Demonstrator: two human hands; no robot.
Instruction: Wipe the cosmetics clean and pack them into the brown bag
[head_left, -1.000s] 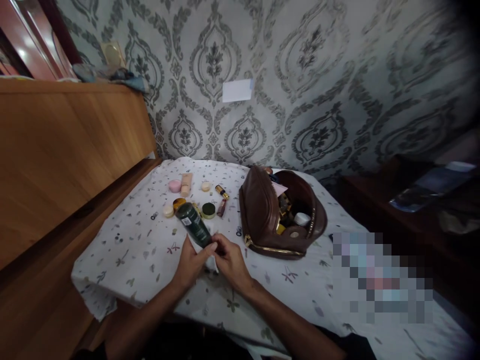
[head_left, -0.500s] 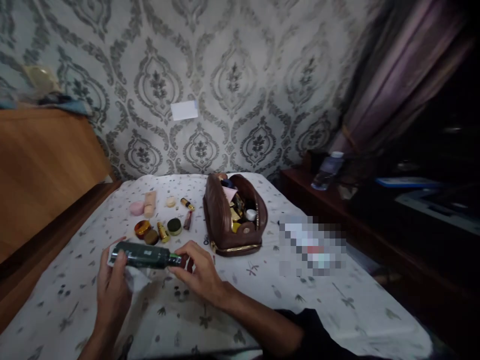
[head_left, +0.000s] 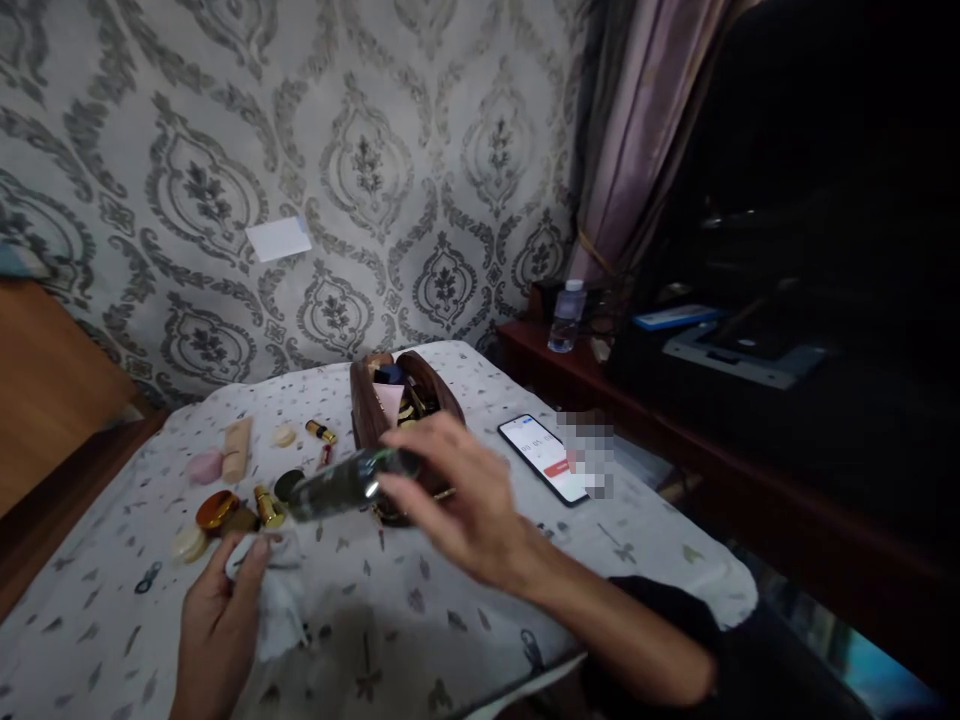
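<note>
My right hand [head_left: 472, 505] grips a dark green bottle [head_left: 330, 490] by its neck end, tilted and blurred by motion. The bottle is in front of an open brown cosmetic bag [head_left: 367, 410], partly hiding it. A crumpled white cloth or tissue [head_left: 279, 612] is pinched in my left hand [head_left: 220, 620], apart from the bottle. Near the left hand lie an amber jar [head_left: 217, 511], a small gold bottle [head_left: 268, 508], a cream-coloured jar [head_left: 190, 544] and a round dark green container [head_left: 288, 485]. Various cosmetics fill the bag.
Farther back on the patterned sheet are a beige tube [head_left: 237, 450], a round pink item [head_left: 205, 467] and a gold-and-black tube [head_left: 321, 431]. A phone [head_left: 544, 458] lies right of the bag. A water bottle [head_left: 567, 320] stands on the dark red ledge.
My left hand has let go of the bottle and keeps the white cloth. My right hand has carried the bottle right, towards the bag. The view has turned right.
</note>
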